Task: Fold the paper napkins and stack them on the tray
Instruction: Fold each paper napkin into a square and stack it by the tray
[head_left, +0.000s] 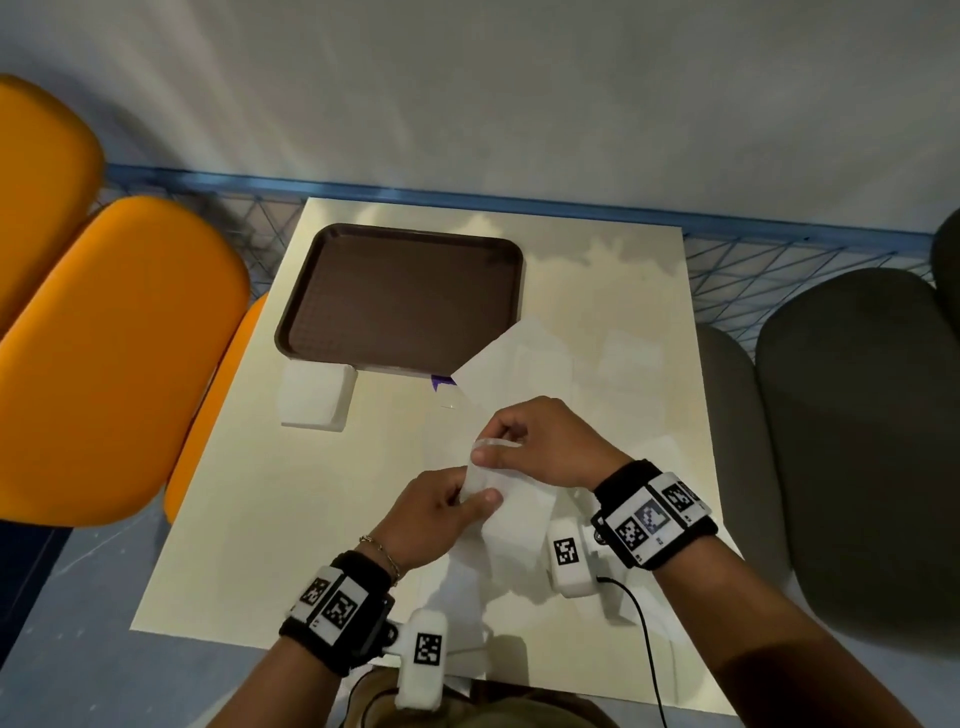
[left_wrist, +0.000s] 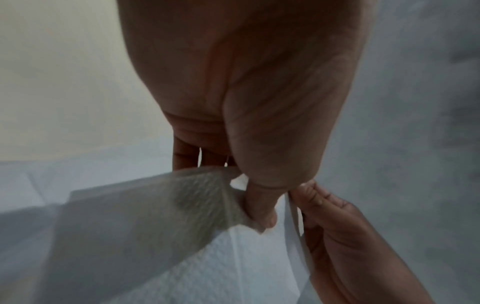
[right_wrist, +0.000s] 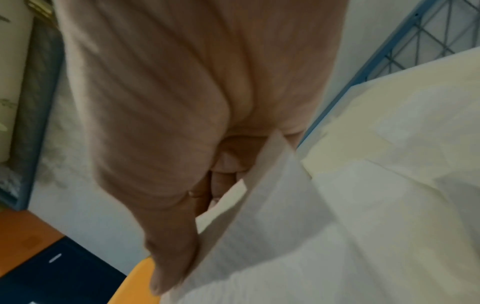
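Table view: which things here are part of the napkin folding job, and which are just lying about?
Part of the job:
- napkin, pinched by left hand and right hand
- brown tray, nothing stacked on it yet
- napkin stack
- loose napkin over the tray's corner

Lying about:
- orange chairs
- grey chairs
- purple tape

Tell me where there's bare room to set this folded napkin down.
The brown tray is bare except its near right corner, which a loose white sheet overlaps. The table left of both hands is bare too. Right of the tray and around the wrists, loose napkins crowd it.
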